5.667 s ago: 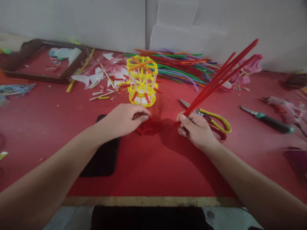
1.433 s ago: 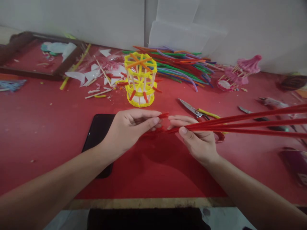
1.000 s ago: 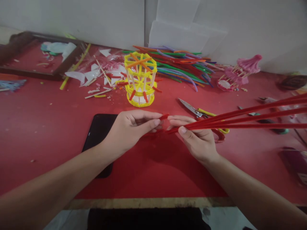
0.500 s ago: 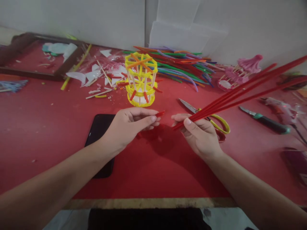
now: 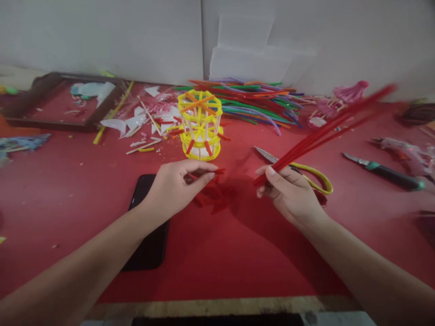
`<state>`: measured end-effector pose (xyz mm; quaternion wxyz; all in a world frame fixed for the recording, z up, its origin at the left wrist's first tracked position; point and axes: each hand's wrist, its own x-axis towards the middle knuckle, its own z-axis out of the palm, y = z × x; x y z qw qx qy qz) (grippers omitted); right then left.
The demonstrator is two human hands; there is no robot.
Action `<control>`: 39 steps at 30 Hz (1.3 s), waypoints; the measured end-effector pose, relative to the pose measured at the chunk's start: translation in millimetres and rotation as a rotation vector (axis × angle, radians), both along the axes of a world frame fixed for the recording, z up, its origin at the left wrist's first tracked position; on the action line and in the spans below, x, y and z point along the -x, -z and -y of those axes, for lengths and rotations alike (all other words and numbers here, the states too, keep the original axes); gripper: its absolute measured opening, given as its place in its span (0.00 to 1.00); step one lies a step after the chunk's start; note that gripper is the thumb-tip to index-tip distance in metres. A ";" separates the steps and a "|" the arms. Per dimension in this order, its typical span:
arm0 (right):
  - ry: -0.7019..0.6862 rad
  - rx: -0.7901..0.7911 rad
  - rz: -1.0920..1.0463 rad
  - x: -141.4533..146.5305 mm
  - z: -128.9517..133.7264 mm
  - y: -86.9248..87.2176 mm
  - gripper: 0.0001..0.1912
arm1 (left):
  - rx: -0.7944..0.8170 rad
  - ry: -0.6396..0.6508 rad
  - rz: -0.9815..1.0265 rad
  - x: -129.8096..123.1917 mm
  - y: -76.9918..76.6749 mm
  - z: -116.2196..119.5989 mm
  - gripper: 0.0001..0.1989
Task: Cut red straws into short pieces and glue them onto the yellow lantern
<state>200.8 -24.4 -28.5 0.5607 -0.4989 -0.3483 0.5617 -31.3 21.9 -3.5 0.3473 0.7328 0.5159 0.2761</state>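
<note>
My left hand pinches a short red pipe cleaner piece between thumb and fingers. Under those fingertips, more short red pieces blend with the red tabletop and are hard to separate by eye. A bundle of long red pipe cleaners is gripped in my right hand, its far ends fanning up and to the right. Just beyond my left hand stands a round two-tier frame of yellow pipe cleaners and wooden sticks, with orange strips across its top and short red pieces sticking out lower down. Scissors lie partly behind my right hand.
A black phone lies beneath my left forearm. Colourful pipe cleaners are heaped at the back. Rightward are a utility knife, a glue gun and a pink model. Scraps and a brown frame occupy the left.
My right hand has moved slightly right with the long bundle, widening the gap between my hands. My left hand's fingertips have shifted a little left. The whole view has tilted up slightly.
</note>
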 end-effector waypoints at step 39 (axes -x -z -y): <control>-0.122 0.061 0.909 -21.3 3.7 -9.8 0.24 | 0.039 -0.068 0.054 2.0 5.1 -3.9 0.14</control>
